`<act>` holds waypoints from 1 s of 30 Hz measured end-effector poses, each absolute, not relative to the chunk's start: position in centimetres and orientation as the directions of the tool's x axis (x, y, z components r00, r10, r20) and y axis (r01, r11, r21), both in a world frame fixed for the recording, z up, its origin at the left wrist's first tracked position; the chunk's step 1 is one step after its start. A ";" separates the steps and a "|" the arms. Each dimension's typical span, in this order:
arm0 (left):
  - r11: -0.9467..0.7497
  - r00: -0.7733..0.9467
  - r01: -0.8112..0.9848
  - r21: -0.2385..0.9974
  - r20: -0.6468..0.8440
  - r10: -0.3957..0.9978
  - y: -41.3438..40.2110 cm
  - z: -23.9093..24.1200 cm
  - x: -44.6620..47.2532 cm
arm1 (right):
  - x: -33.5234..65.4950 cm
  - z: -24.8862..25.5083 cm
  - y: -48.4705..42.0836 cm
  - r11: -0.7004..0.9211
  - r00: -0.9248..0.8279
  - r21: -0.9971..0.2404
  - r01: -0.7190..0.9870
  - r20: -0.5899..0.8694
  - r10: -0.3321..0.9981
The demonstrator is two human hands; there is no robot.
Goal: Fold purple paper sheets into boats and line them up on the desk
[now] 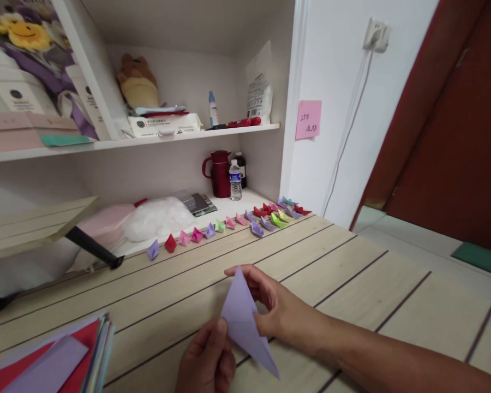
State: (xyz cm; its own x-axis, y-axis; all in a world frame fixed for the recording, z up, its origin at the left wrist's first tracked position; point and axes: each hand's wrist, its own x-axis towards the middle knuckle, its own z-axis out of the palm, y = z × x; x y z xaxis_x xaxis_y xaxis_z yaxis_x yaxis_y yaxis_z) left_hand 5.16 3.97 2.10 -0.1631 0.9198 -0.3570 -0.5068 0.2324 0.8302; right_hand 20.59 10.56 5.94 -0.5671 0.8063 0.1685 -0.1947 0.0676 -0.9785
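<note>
A folded sheet of lilac origami paper (243,322) is held up above the wooden table (180,295), its shape a pointed triangle with creases. My left hand (208,355) pinches its left corner between thumb and curled fingers. On the other side, my right hand (265,303) grips the right edge, with the thumb at the edge and the fingers partly hidden behind the paper. At the lower left lies a stack of coloured paper (85,349), topped by a loose lilac piece (51,368).
Small folded paper boats (196,235) in several colours line the table's back edge. Behind them a shelf holds a dark red jug (221,174), a water bottle (235,181) and a white plastic bag (157,218). A tilted wooden board (36,221) with black legs stands at left.
</note>
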 end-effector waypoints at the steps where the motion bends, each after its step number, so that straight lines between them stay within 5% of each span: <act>1: 0.229 -0.166 -0.512 0.828 -0.356 0.919 3.9 2.1 5.2 | 20.5 5.8 10.5 0.046 -0.572 -0.978 -0.203 0.157 0.805; 5: 0.223 -0.150 -0.516 0.827 -0.344 0.927 4.0 1.9 5.1 | 20.2 5.3 10.5 -0.087 -0.595 -0.959 -0.269 0.094 0.798; 14: 0.215 -0.090 -0.319 0.923 -0.255 0.963 4.4 1.1 5.1 | 20.4 4.9 10.1 -0.088 -0.604 -0.989 -0.122 0.004 0.797; 21: 0.406 0.082 -0.078 0.911 -0.400 0.913 4.0 3.3 4.4 | 20.5 4.5 10.7 -0.091 -0.647 -0.989 0.119 -0.147 0.748; 30: 0.211 -0.318 0.065 0.975 -0.180 0.931 -4.0 4.0 3.6 | 21.0 5.6 6.8 -0.081 -0.635 -0.928 0.364 -0.311 0.707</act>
